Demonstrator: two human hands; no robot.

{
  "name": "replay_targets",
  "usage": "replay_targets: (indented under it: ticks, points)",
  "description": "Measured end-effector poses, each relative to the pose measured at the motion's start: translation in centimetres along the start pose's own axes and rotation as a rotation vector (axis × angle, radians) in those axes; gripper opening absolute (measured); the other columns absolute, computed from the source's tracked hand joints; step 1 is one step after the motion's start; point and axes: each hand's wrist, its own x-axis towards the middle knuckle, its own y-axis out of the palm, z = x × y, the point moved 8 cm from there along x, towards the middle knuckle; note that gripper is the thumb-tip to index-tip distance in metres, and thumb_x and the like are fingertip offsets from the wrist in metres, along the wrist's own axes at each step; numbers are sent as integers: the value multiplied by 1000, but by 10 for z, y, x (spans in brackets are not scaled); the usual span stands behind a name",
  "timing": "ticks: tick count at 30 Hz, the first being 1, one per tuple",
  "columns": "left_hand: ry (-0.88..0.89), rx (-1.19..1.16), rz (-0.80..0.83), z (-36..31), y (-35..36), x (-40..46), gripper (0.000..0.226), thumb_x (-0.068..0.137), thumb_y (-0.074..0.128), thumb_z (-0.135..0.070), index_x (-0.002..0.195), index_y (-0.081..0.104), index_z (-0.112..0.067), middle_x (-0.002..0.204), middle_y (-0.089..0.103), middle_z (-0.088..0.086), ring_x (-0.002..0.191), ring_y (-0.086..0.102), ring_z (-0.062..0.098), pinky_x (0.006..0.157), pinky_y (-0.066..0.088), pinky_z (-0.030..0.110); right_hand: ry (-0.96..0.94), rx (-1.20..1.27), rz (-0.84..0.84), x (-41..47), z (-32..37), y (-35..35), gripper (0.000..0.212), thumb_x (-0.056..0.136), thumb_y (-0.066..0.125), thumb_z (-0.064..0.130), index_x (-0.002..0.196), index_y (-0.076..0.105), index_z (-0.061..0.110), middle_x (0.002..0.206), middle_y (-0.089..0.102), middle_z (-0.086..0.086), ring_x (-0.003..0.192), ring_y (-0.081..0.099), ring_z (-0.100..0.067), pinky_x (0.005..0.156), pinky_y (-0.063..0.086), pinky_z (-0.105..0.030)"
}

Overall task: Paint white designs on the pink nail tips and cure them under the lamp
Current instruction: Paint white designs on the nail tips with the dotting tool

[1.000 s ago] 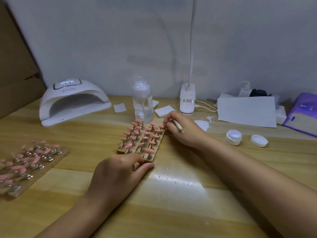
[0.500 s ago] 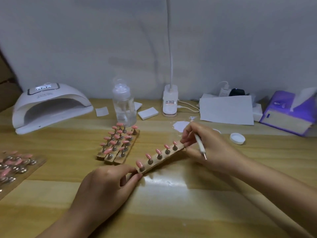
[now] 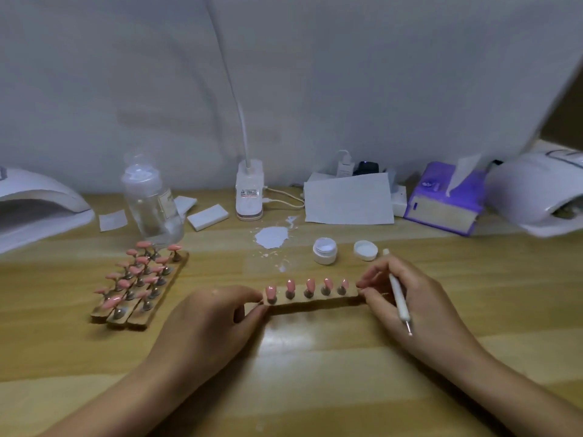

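Observation:
A wooden strip (image 3: 315, 301) carrying several pink nail tips (image 3: 310, 284) lies crosswise in front of me. My left hand (image 3: 208, 326) pinches its left end. My right hand (image 3: 407, 298) touches its right end with the fingertips while holding a white dotting pen (image 3: 398, 293), metal tip pointing toward me. An open jar of white gel (image 3: 325, 250) and its lid (image 3: 365, 250) stand just behind, beside a white paint blot (image 3: 272, 236). One white curing lamp (image 3: 38, 206) is at the far left, another (image 3: 536, 197) at the far right.
Three more strips of pink tips (image 3: 138, 285) lie side by side at left. Behind are a clear bottle (image 3: 151, 203), white pads (image 3: 207, 216), a desk lamp base (image 3: 249, 193) with cable, a paper sheet (image 3: 348, 200) and a purple tissue box (image 3: 444, 200).
One strip has been pulled off the group and turned crosswise between both hands. My view has swung right, bringing the second lamp into sight.

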Motion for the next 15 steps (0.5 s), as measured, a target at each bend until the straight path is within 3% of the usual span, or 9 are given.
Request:
replay_targets:
  ticks: [4,7,9,12,15]
  points:
    - [-21,-25,33,1,9,9,11,78,69,-28,87,73,-30,49,48,-12,60,49,-2,46,28,17,38,-12,1,2,-12,-3,17,79,63,2,77,58,18,78,68,0,70,60,-5,65,44,-15]
    - [-63,-57,88,5,12,12,10,79,67,-30,88,72,-32,64,53,-29,62,50,-3,48,32,17,30,-20,13,3,-14,-3,15,80,62,3,78,58,18,79,67,4,72,58,-4,62,42,-11]
    - [-102,-47,149,7,12,13,8,78,66,-38,86,67,-37,63,55,-26,60,50,-2,48,32,16,26,-4,20,3,-16,-4,17,80,61,2,80,56,19,80,67,4,71,58,-5,62,42,-12]
    - [-153,145,173,6,7,19,36,63,57,-68,86,49,-42,63,52,-12,59,47,-1,48,31,16,23,20,7,3,-16,-5,22,80,62,1,81,55,22,82,66,3,68,57,-2,62,42,-10]
    - [12,208,57,-26,1,29,54,54,41,-80,88,45,-39,74,50,-17,64,46,1,51,37,22,11,11,30,2,-14,-1,20,78,67,5,87,56,19,87,62,9,70,55,6,64,39,-5]
